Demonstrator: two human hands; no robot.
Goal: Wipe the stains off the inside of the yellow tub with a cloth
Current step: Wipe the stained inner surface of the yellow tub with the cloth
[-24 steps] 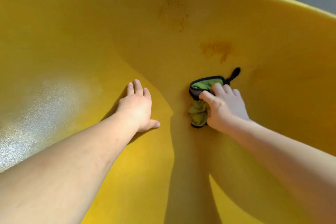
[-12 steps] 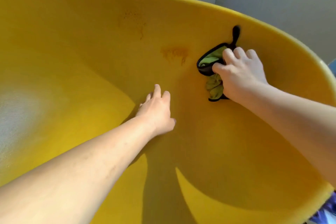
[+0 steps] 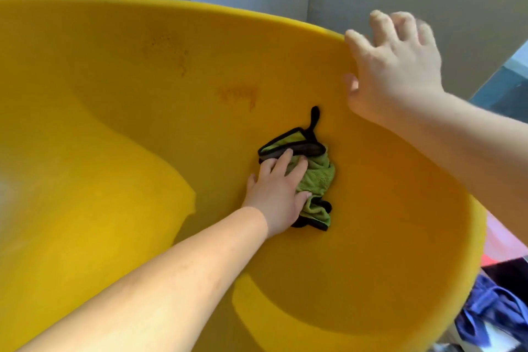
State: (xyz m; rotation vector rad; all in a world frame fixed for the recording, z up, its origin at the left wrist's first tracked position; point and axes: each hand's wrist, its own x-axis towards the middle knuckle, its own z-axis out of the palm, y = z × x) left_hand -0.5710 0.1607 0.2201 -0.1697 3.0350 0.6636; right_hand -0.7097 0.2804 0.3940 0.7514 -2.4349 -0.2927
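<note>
Down inside the yellow tub (image 3: 120,128) the curved wall runs wide and bare to the left and toward the bottom, and a broad stretch of bare yellow also lies to the right, between the cloth and the rim. That rim sweeps across the top and drops away at the right edge, where blue fabric (image 3: 497,311) shows outside the tub. Two orange-brown stains mark the far wall: a faint speckled upper stain (image 3: 168,50) just below the rim, and a lower stain (image 3: 238,94) up and to the left of the cloth, apart from it.

The green cloth (image 3: 315,180), edged in black with a black loop pointing upward, lies crumpled against the wall. The left hand (image 3: 275,194) presses flat on its left part, fingers spread over the fabric, the thumb touching the lower fold; this grip is loose, not closed around the cloth. The left forearm reaches in from the lower left.

The right hand (image 3: 395,68) is up at the rim, well apart from the cloth, fingers spread wide and blurred, holding nothing; its thumb lies near the inner wall.
</note>
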